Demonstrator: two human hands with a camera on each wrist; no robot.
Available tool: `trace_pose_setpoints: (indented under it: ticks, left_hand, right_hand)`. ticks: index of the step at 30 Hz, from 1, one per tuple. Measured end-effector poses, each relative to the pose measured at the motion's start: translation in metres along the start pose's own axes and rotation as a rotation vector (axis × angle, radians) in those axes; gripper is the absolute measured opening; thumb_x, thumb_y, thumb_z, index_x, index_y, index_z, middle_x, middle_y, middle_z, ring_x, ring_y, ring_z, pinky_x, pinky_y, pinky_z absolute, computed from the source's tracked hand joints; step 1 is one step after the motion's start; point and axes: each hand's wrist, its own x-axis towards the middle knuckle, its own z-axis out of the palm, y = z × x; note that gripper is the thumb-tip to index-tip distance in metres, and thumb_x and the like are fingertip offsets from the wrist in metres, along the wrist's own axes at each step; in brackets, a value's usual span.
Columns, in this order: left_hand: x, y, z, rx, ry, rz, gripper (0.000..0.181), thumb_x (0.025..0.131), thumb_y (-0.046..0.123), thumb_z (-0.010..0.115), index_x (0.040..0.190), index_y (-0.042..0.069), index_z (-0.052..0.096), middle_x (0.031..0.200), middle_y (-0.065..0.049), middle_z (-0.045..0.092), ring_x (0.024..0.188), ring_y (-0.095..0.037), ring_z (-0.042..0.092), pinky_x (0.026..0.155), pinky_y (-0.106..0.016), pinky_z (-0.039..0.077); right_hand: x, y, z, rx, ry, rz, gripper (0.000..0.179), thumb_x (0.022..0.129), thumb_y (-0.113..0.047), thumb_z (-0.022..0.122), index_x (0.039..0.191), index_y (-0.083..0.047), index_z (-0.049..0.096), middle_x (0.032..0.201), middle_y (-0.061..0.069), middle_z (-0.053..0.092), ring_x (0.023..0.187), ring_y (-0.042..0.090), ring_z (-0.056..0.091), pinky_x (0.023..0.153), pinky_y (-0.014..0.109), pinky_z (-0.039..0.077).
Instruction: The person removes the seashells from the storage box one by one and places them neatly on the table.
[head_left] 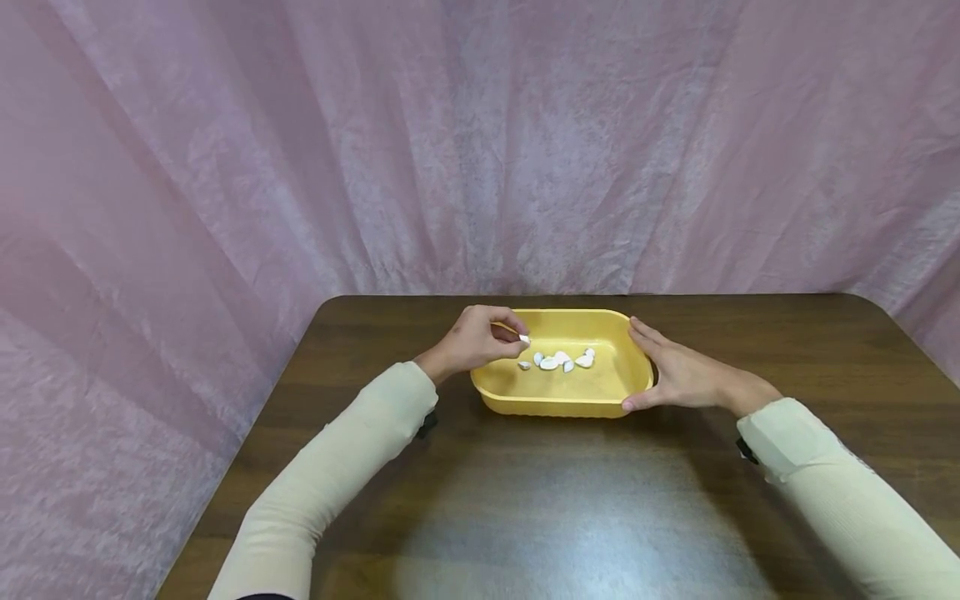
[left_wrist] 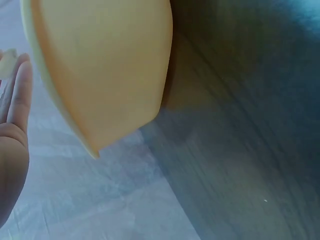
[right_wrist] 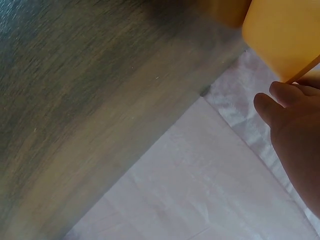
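A yellow plastic basin (head_left: 567, 407) stands on the table, with several small white garlic cloves (head_left: 550, 363) lying on its floor. Above the basin's left side, my left hand (head_left: 480, 337) pinches one white clove (head_left: 524, 340) between thumb and fingertips. That clove (left_wrist: 7, 63) appears cream-coloured at the edge of the left wrist view, beside the basin's outer wall (left_wrist: 105, 65). My right hand (head_left: 686, 375) holds the basin's right end, its thumb by the front corner and its fingers along the rim towards the back. The right wrist view shows that hand (right_wrist: 300, 135) against the basin (right_wrist: 282, 37).
The dark brown wooden table (head_left: 555, 492) has rounded back corners. Behind it hangs a pink velvety curtain (head_left: 480, 150), close to the table's back edge. Both forearms wear pale sleeves (head_left: 360, 450).
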Motion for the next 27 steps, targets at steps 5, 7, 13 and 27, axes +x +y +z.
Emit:
trace_pose_setpoints:
  ticks: [5,7,13,27]
  left_hand:
    - [-0.016,0.004,-0.001,-0.107,0.023,0.025,0.013,0.082,-0.007,0.074,0.095,-0.004,0.071,0.1,-0.014,0.071,0.091,-0.022,0.073,0.077,-0.033,0.06]
    - [-0.022,0.006,-0.001,-0.136,0.034,0.03,0.015,0.082,-0.008,0.074,0.096,-0.006,0.071,0.1,-0.015,0.071,0.091,-0.023,0.073,0.076,-0.034,0.06]
    - [-0.04,0.01,-0.002,-0.119,0.087,0.055,0.021,0.08,-0.005,0.079,0.101,-0.007,0.074,0.099,-0.014,0.073,0.087,-0.019,0.073,0.074,-0.03,0.059]
    - [-0.077,0.011,0.015,-0.212,0.137,0.016,0.019,0.078,-0.008,0.08,0.096,-0.009,0.073,0.097,-0.015,0.073,0.08,-0.012,0.07,0.072,-0.028,0.059]
  right_hand:
    - [0.003,-0.001,-0.001,0.001,-0.002,-0.007,0.127,0.073,-0.059,0.083,0.151,0.016,0.015,0.163,0.028,0.004,0.146,0.046,0.016,0.114,0.059,0.024]
    - [0.004,-0.001,-0.001,0.002,-0.003,-0.008,0.127,0.073,-0.058,0.083,0.151,0.016,0.016,0.162,0.029,0.004,0.146,0.047,0.015,0.114,0.059,0.024]
    - [0.004,0.0,-0.001,0.012,-0.003,-0.002,0.127,0.072,-0.057,0.084,0.151,0.016,0.016,0.162,0.028,0.005,0.147,0.046,0.015,0.114,0.059,0.023]
    - [0.003,-0.002,-0.003,0.027,-0.009,0.007,0.127,0.072,-0.055,0.085,0.151,0.016,0.016,0.163,0.028,0.005,0.146,0.047,0.016,0.114,0.06,0.024]
